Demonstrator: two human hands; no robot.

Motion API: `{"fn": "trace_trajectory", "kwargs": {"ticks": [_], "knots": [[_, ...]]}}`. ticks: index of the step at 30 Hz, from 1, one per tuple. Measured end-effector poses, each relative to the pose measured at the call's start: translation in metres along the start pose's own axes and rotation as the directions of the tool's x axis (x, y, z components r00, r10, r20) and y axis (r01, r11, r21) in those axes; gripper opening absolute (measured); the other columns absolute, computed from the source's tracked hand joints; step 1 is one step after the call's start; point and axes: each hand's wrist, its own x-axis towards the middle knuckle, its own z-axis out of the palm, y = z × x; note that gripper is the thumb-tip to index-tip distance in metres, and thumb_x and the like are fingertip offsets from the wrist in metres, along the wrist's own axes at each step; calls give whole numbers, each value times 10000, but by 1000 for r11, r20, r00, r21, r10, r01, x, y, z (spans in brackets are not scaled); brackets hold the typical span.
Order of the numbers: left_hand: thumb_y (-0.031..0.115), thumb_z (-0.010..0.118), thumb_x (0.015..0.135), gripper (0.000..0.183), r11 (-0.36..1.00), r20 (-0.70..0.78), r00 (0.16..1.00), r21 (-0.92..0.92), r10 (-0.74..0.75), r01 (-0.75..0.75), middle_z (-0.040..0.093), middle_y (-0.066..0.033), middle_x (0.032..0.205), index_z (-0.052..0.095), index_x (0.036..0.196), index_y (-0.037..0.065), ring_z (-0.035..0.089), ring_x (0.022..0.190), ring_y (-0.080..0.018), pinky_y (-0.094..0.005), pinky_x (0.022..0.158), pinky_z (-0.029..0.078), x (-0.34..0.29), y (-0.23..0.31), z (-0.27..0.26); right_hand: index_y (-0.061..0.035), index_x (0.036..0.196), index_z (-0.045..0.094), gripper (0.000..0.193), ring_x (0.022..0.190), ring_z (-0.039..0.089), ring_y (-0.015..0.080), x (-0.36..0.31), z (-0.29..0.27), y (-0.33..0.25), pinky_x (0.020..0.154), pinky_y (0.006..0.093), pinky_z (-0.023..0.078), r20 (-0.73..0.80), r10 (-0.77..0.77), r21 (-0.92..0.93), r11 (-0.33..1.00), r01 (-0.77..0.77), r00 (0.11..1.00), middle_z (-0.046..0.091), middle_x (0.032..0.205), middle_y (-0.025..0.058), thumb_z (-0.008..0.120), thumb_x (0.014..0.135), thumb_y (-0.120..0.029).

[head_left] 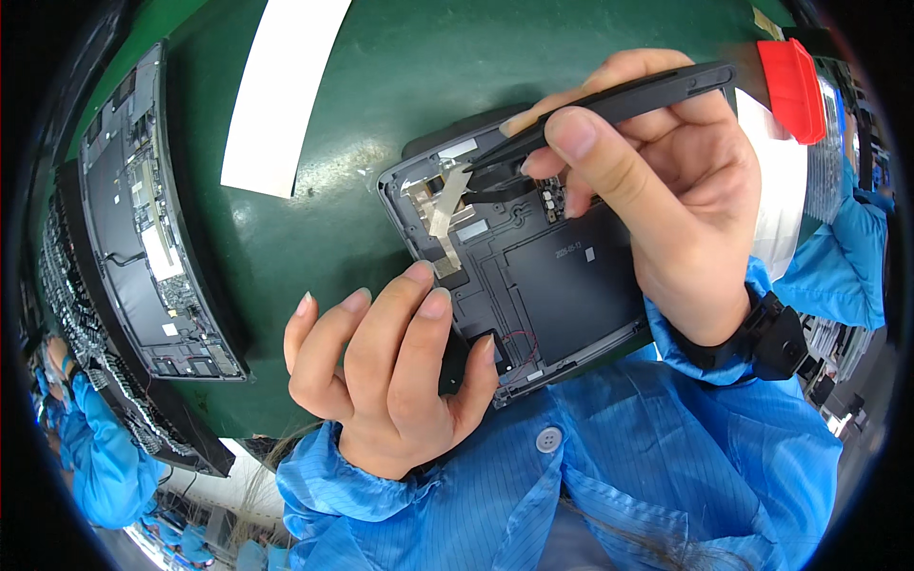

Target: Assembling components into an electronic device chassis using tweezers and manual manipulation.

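Note:
An opened tablet [571, 285] with a dark inner frame lies tilted on the bench in front of me. My right hand [666, 181] is closed round black tweezers [628, 95], whose tips reach down to a strip of greyish tape [449, 202] near the tablet's upper left corner. Whether the tips grip the tape I cannot make out for sure. My left hand [390, 371] has its fingers spread and holds nothing. Its fingertips rest at or just over the tablet's left edge, below the tape.
A second opened tablet [157, 238] with its boards showing stands at the left. A white strip [281, 95] lies on the green bench top [381, 86]. At the right are a red plastic piece [792, 92] and a white sheet [776, 190]. Other people in blue sleeves [114, 466] work nearby.

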Motion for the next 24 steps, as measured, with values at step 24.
{"fn": "trace_trajectory", "kwargs": {"ticks": [24], "knots": [[316, 722, 842, 699, 999, 182, 983, -5, -38, 39, 571, -161, 1416, 443, 1414, 27, 259, 1383, -364, -496, 1138, 192, 5, -1, 3, 9, 1169, 521, 266, 851, 705, 156, 1, -5, 4, 647, 222, 532, 45, 86, 38, 995, -88, 995, 726, 1025, 189, 667, 948, -6]]}}
